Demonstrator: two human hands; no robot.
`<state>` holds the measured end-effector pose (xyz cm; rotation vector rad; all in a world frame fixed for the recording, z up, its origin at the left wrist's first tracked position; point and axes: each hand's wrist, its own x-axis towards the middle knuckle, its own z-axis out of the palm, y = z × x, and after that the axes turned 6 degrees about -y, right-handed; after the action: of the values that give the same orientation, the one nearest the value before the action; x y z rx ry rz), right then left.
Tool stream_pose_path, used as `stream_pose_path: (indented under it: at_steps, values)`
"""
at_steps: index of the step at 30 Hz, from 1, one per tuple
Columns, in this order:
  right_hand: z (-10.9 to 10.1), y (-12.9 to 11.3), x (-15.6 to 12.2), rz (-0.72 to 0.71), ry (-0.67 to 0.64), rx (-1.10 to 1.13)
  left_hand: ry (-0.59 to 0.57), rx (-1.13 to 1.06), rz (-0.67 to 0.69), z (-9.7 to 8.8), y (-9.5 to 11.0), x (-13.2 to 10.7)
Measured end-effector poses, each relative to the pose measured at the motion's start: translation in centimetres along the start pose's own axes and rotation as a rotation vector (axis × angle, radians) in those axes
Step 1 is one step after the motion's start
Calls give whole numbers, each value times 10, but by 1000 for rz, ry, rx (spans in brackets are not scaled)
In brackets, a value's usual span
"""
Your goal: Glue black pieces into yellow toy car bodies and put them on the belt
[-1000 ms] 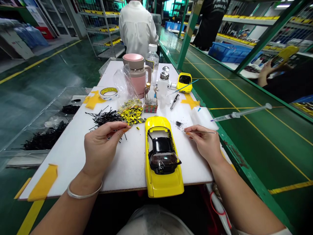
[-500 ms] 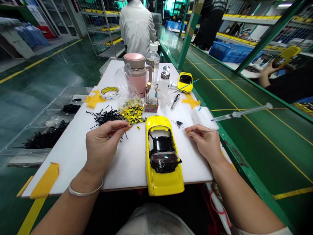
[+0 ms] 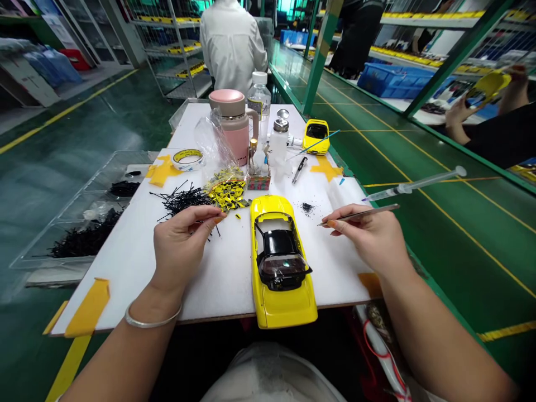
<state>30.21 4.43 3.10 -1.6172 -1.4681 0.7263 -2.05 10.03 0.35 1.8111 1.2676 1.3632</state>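
Observation:
A yellow toy car body (image 3: 285, 308) with a black roof lies between my hands at the table's near edge. My left hand (image 3: 181, 245) is closed in a pinch left of the car, in front of a heap of small yellow-and-black pieces (image 3: 228, 195); whatever its fingertips hold is too small to make out. Thin black sticks (image 3: 178, 200) lie piled just beyond that hand. Right of the car, my right hand (image 3: 372, 234) grips metal tweezers (image 3: 383, 209) like a pen. Their tip points left, near a small scatter of black bits (image 3: 307, 207).
Farther back stand a pink mug (image 3: 234, 134), a clear bottle (image 3: 259, 97), a pump bottle (image 3: 279, 139) and a second yellow car body (image 3: 317, 137). A syringe (image 3: 414, 186) juts over the right edge. Plastic trays (image 3: 100, 195) sit left. Co-workers are beyond and at right.
My right hand has moved right and slightly toward me, and the tweezers now tilt up at their rear end. My left hand keeps its pinch. The view has shifted slightly.

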Motion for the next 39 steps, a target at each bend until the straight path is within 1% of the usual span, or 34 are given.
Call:
stream_pose_path:
  at_steps: [3,5,6,8,10,14,32,39]
  values:
    - [-8,-28,-4,28,-223,39,-10,21,6,0,-2,0]
    - [-7,-42,-5,35,-370,17,-6,35,4,0,-3,-1]
    - [-5,-47,-6,34,-422,-22,-5,40,2,0,-3,-1]
    - [0,-53,-7,17,-469,-130,-4,42,-4,0,-4,-2]
    - [5,-55,-6,-18,-476,-211,-10,40,-14,0,-4,-2]
    - [9,-55,-4,-68,-471,-284,-20,52,-27,0,-5,-2]
    - [17,-56,1,-154,-479,-436,-3,49,-33,0,-6,-2]
    - [18,-61,-1,-149,-498,-447,6,39,-28,0,-4,-2]
